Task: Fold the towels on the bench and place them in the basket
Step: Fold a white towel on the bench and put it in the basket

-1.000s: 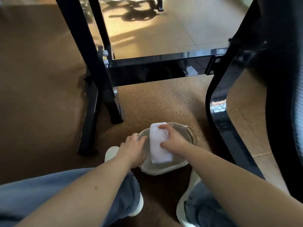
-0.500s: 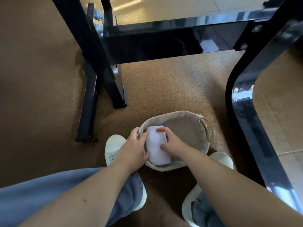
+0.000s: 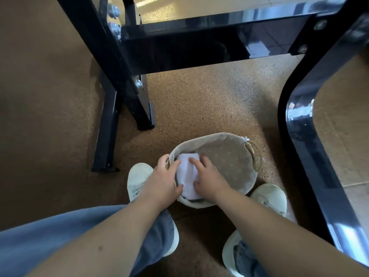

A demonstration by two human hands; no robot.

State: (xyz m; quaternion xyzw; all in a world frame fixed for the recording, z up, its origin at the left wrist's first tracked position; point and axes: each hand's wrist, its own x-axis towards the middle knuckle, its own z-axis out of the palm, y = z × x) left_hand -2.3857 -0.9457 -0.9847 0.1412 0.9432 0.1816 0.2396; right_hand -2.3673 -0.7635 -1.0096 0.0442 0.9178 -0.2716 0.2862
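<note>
A round cloth-lined basket [image 3: 229,140] stands on the floor between my feet. A folded white towel [image 3: 187,174] lies inside it, against the left wall. My left hand [image 3: 163,180] grips the basket's left rim, thumb and fingertip touching the towel's left edge. My right hand [image 3: 207,176] rests flat on the towel's right side, fingers spread over it. The rest of the basket's dotted lining is bare. The bench top is out of view.
Black metal frame legs [image 3: 111,80] stand to the left, a crossbar [image 3: 199,41] runs across the top, and a curved black leg [image 3: 299,140] sweeps down the right. My pale shoes [image 3: 137,178] flank the basket on the speckled brown floor [image 3: 199,100].
The towel has gone down from above the basket rim to lie inside against the left wall. Both hands followed it down, and the view has tilted closer to the floor.
</note>
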